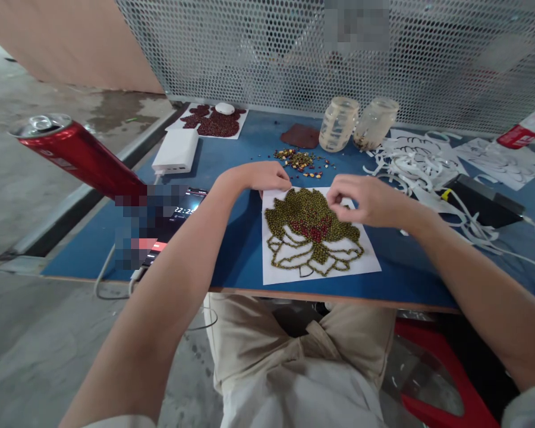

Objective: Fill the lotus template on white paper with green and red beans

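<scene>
A white sheet of paper lies near the table's front edge. On it is a flower-like picture with black outlines, its upper part filled with green mung beans and its middle with red beans. Several lower petals are only edged with green beans. My left hand is closed at the sheet's upper left edge, fingers curled against the paper. Over the upper right part of the picture, my right hand is closed in a pinch; whatever is between the fingertips is hidden.
Behind the sheet are loose mixed beans, a brown patch and two clear jars. Paper strips and a black box lie right. Left are a phone, white power bank and red can.
</scene>
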{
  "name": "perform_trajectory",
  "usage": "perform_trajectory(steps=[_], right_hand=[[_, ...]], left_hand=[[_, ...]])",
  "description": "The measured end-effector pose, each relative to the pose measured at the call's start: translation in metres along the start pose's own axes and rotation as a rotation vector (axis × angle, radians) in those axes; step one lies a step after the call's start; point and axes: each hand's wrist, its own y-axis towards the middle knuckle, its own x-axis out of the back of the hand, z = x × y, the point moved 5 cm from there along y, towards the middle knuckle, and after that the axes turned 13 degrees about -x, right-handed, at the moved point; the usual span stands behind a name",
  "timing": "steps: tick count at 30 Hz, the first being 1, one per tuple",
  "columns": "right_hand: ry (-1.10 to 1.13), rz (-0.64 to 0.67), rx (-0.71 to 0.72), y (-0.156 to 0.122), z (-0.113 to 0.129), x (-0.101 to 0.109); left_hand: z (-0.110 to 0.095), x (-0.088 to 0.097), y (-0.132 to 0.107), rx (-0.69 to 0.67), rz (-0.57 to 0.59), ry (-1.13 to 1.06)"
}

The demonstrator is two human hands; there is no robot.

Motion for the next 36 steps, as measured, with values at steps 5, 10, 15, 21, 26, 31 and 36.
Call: perform_trajectory(steps=[5,10,15,21,26,31,36], right_hand=[[0.012,0.074,0.323,-0.016,0.077,-0.036],[-0.119,0.053,0.456,-0.027,0.086,-0.055],[-0.192,0.085,0.511,-0.031,0.086,-0.061],[-0.246,0.029,0.538,-0.032,0.091,-0.057],[-0.123,0.047,0.448,-0.025,0.084,-0.056],[0.145,0.092,0.313,-0.018,0.077,-0.054],[0.283,0.166,0.210,-0.016,0.077,-0.059]], left_hand=[[0.000,-0.001,0.000,0.007,-0.018,-0.030],[-0.002,-0.001,-0.002,0.035,-0.021,-0.060],[-0.004,-0.001,-0.004,0.075,-0.024,-0.068],[-0.005,-0.001,-0.004,0.062,-0.017,-0.066],[-0.003,-0.001,-0.003,0.059,-0.022,-0.063],[-0.004,-0.001,-0.004,0.054,-0.025,-0.070],[-0.004,-0.001,-0.005,0.050,-0.032,-0.079]])
